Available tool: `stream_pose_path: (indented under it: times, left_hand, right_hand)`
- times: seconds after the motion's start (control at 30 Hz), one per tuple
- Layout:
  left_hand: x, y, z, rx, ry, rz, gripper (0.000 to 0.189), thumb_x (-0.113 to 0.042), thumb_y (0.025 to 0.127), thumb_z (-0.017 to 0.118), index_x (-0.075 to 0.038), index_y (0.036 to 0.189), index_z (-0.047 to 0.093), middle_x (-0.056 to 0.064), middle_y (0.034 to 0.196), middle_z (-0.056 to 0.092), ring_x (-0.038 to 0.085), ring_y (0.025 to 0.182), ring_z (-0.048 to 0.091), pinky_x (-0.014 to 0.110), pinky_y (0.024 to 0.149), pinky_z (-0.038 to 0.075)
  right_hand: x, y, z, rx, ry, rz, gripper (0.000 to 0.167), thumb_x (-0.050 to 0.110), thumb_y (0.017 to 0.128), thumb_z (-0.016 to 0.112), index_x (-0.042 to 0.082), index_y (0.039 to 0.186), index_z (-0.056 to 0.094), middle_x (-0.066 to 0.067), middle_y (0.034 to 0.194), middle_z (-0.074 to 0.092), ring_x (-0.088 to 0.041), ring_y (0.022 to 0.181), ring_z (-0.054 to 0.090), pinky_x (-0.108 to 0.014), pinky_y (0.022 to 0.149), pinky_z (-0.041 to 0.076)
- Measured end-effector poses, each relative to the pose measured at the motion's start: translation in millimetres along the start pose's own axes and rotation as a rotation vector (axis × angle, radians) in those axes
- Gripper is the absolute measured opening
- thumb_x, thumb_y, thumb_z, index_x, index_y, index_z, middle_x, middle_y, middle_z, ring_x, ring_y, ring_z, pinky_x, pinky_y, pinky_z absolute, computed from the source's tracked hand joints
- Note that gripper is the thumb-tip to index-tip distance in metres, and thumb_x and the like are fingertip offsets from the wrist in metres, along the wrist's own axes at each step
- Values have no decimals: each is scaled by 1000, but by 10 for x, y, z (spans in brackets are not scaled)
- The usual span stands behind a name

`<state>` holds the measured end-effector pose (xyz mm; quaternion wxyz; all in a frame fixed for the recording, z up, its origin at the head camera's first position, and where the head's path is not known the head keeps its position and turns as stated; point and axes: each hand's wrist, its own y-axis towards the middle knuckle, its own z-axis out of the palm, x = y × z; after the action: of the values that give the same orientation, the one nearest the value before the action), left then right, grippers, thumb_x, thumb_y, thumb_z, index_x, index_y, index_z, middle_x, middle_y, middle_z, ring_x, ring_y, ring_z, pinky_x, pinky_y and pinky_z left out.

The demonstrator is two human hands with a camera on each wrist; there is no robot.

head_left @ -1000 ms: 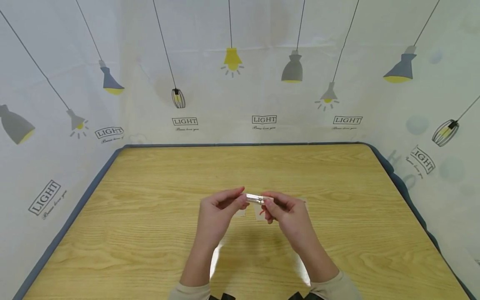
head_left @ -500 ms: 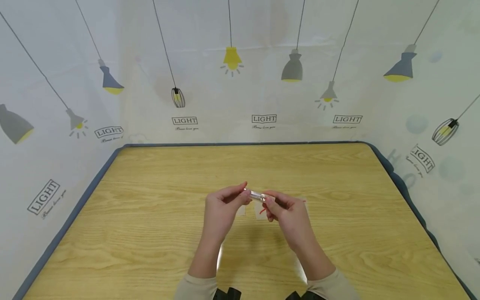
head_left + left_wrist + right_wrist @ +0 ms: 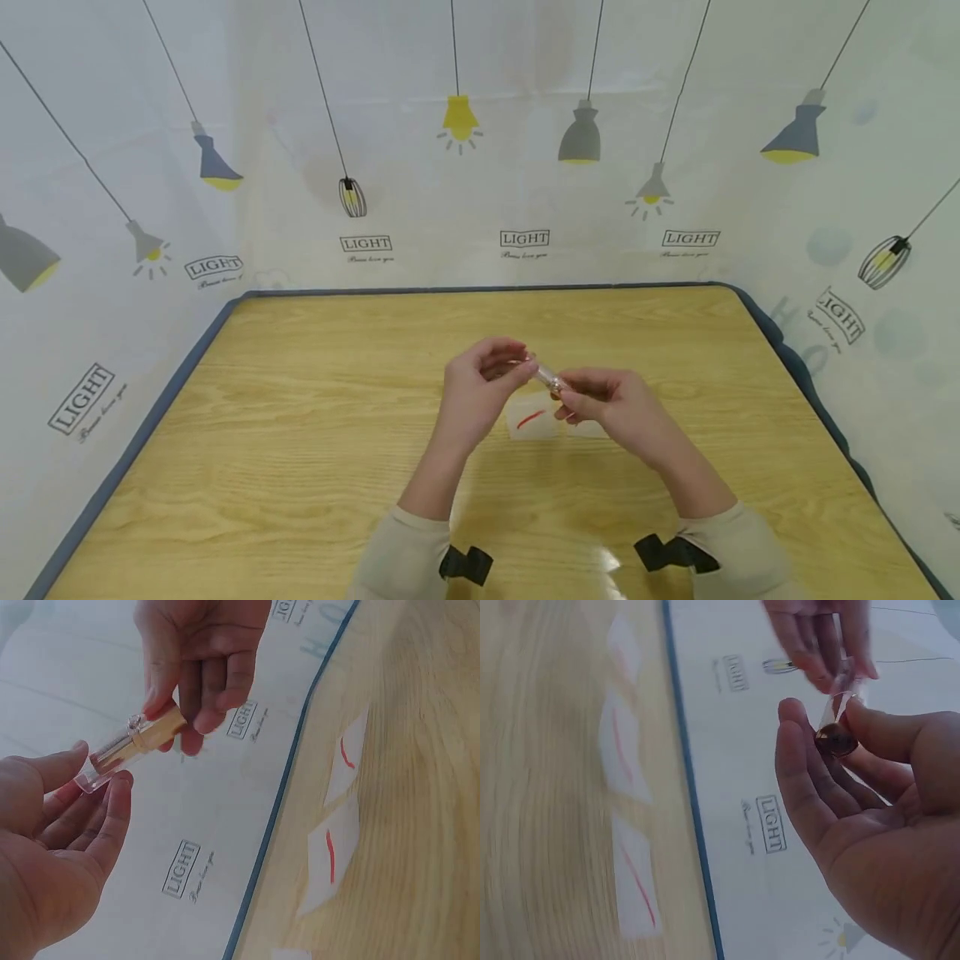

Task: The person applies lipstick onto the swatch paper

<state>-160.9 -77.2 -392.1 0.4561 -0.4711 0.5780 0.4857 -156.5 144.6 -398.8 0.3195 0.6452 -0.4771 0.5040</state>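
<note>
A lipstick (image 3: 547, 378) with a clear cap and a shiny gold base is held above the table between both hands. My left hand (image 3: 480, 392) pinches the clear cap end, seen closely in the left wrist view, where the lipstick (image 3: 120, 754) slants up to the right. The gold base sits between thumb and fingers of my right hand (image 3: 630, 412). In the right wrist view the rounded end of the lipstick (image 3: 836, 740) faces the camera. Cap and base appear joined.
Below the hands lies a white paper piece (image 3: 519, 411) with a red stroke; another paper piece (image 3: 587, 429) is partly covered by the right hand. The right wrist view shows three such pieces in a row. A patterned cloth wall (image 3: 420, 192) borders the wooden table (image 3: 300, 433).
Both hands have shifted right, and the left has risen a little. The lipstick now tilts more steeply down to the right. The red-marked paper is more exposed.
</note>
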Motion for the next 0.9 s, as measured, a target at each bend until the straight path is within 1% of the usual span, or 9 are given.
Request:
stream_pose_path:
  times: [0.13,0.2,0.3,0.43,0.5,0.6,0.7,0.8,0.9]
  left_hand:
    - [-45,138,181,56,65,40,23,-26,96,82,-13,115,77,4,113,80,17,105,77,32,92,64]
    - [-62,207,280,97,98,63,21,-26,97,81,-14,114,78,3,112,81,16,104,77,32,89,64]
    - [-79,302,441,162,144,76,23,-28,98,79,-14,116,79,2,112,81,14,105,76,30,88,63]
    - [-39,431,696,236,206,38,25,-28,99,78,-13,119,79,-1,112,81,9,105,74,25,86,62]
    - [1,496,820,269,224,27,25,-27,99,78,-12,119,80,-1,111,81,6,102,73,22,83,60]
    - [72,579,976,310,188,-3,24,-26,98,79,-12,118,80,-2,109,81,2,97,71,21,82,59]
    - [146,639,1103,332,132,-47,20,-23,97,81,-13,114,81,-3,106,82,1,94,72,26,85,61]
    - [214,655,1220,335,104,-102,17,-22,96,81,-15,112,82,-3,105,82,3,93,73,37,89,63]
    - [276,652,1342,329,118,-123,15,-19,96,81,-14,111,83,-3,106,82,4,92,73,38,87,63]
  right_hand:
    - [-95,0,-231,-31,-123,-7,41,27,104,71,4,139,69,-19,120,77,-27,101,74,-36,85,64]
    - [-159,-1,-353,-51,-176,-5,43,29,104,72,6,140,69,-17,120,77,-25,101,74,-36,84,63]
    - [-293,-7,-545,-63,-234,-20,43,26,104,71,5,142,67,-17,120,76,-23,98,74,-35,82,64]
    - [-484,-24,-753,-70,-320,-29,41,21,105,70,1,140,66,-16,115,76,-22,94,74,-35,78,64]
    - [-564,-32,-828,-78,-353,-13,39,19,104,71,0,137,67,-15,113,76,-21,94,73,-34,78,64]
    - [-654,-49,-913,-87,-384,11,35,19,103,72,1,133,69,-14,112,76,-16,93,72,-33,77,64]
    - [-731,-63,-976,-82,-424,18,34,18,103,72,0,131,70,-13,111,77,-15,91,71,-32,75,63]
    - [-816,-74,-1027,-62,-476,12,29,20,102,73,2,125,73,-10,107,77,-15,90,69,-28,74,61]
    - [-931,-73,-1089,-63,-536,5,28,24,101,75,5,122,76,-6,106,79,-13,93,70,-23,76,58]
